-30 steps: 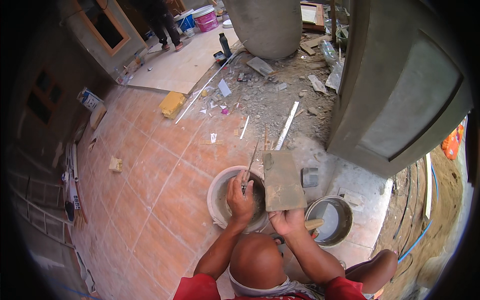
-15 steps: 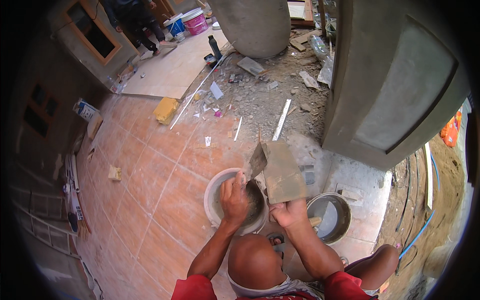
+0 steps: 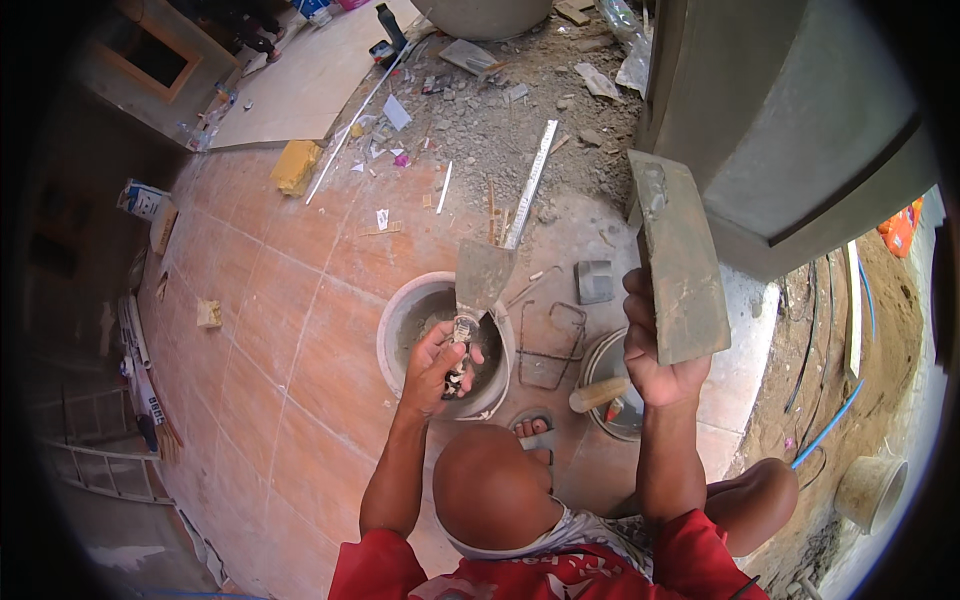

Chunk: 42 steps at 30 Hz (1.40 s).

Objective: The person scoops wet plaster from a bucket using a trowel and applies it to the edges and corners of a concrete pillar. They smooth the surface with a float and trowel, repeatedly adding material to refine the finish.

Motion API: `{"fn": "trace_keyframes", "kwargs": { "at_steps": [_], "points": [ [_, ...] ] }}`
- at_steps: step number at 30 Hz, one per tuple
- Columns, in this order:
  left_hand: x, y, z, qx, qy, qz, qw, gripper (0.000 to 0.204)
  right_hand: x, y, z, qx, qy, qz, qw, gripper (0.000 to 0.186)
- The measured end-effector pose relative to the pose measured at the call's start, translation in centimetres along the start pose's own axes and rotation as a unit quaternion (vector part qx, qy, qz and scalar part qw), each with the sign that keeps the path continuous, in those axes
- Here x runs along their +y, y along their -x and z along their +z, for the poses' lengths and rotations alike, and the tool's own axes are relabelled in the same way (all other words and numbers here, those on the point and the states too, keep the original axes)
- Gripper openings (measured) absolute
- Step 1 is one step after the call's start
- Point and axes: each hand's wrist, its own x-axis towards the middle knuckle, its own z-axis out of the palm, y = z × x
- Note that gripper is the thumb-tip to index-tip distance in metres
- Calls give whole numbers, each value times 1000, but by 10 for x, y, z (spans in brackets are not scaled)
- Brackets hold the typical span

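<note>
My left hand (image 3: 438, 368) is closed on the handle of a wide putty knife (image 3: 483, 270), its blade upright above the pale bucket (image 3: 392, 310), which holds grey material. At the right, my right hand (image 3: 665, 380) grips a flat, grey-smeared board (image 3: 682, 260) from below, raised apart from the knife and in front of the plastered pillar. A second bucket (image 3: 612, 433), partly hidden by my right arm and the board, has a wooden-handled tool (image 3: 597, 396) across it. Bent metal rods (image 3: 550, 375) lie between the buckets.
Tiled floor (image 3: 250, 420) spreads left toward a ladder (image 3: 100, 470). Rubble (image 3: 540, 90), a yellow block (image 3: 295, 166) and white strips (image 3: 530, 185) lie ahead. The plastered pillar (image 3: 770, 120) stands right, beside sand with cables (image 3: 830, 430). Another person's legs (image 3: 260, 35) show top left.
My right hand and the board have moved up and right, away from the knife. The knife's blade has turned to face me more broadly. The whole scene has shifted as my head moved.
</note>
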Motion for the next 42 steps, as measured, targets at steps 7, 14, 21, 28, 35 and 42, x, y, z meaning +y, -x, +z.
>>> {"fn": "trace_keyframes", "kwargs": {
  "at_steps": [7,14,21,28,35,42],
  "points": [
    [-2,-2,7,17,-174,-56,983,35,-47,22,-1,-68,-13,-35,997,28],
    [19,-9,26,-36,-470,-5,882,34,-70,40,3,-82,-27,-58,995,23],
    [-3,-38,53,-34,-491,1,871,40,-73,51,3,-85,-17,-71,994,24],
    [-71,-52,68,5,-266,-38,963,39,-78,59,0,-61,8,-116,991,30],
    [-58,-38,80,37,-181,-70,980,42,-78,60,5,-52,2,-136,989,42],
    [-48,-46,74,1,-264,-51,963,49,-76,60,5,-32,12,-144,989,43]
  ]
}}
